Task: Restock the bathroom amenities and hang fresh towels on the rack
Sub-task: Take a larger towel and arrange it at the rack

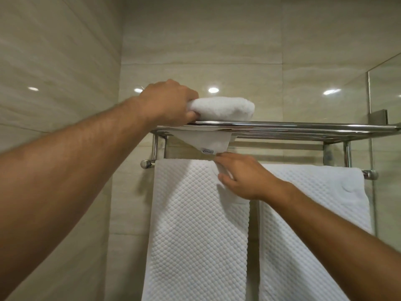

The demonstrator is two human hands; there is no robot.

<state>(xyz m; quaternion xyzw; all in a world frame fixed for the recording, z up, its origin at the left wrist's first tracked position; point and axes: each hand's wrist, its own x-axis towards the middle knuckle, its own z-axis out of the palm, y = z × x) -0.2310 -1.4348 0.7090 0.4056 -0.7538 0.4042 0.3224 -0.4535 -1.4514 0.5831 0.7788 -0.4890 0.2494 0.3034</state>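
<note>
- Head view: the left hand [171, 103] reaches up to the top shelf of the rack [303, 127]. Its grip is clamped on the near end of a folded towel [223, 108], fingers over the top and thumb tucked under the edge.
- The folded towel lies on the shelf bars towards the left end. The hold probably pins it in place so it cannot slide while its underside is tidied.
- A loose corner [213, 143] of white cloth with a small label droops through the shelf bars, just below the folded towel.
- The right hand [245, 177] sits just under that corner, its grip closed in a pinch, forefinger and thumb on white cloth. This looks like the tip of the loose corner, though it touches the hung cloth behind, so I cannot be sure.
- The likely aim is to feed the corner back up, or pull it straight, so no label shows.
- Two waffle towels already hang from the lower bar [368, 173], one on the left [195, 224] and one on the right [310, 213], with a narrow gap between them. The hanging part of the task looks mostly done.
- A glass panel [386, 94] stands at the right edge, and a tiled wall [65, 61] lies behind.
- No bathroom amenities are in view.
</note>
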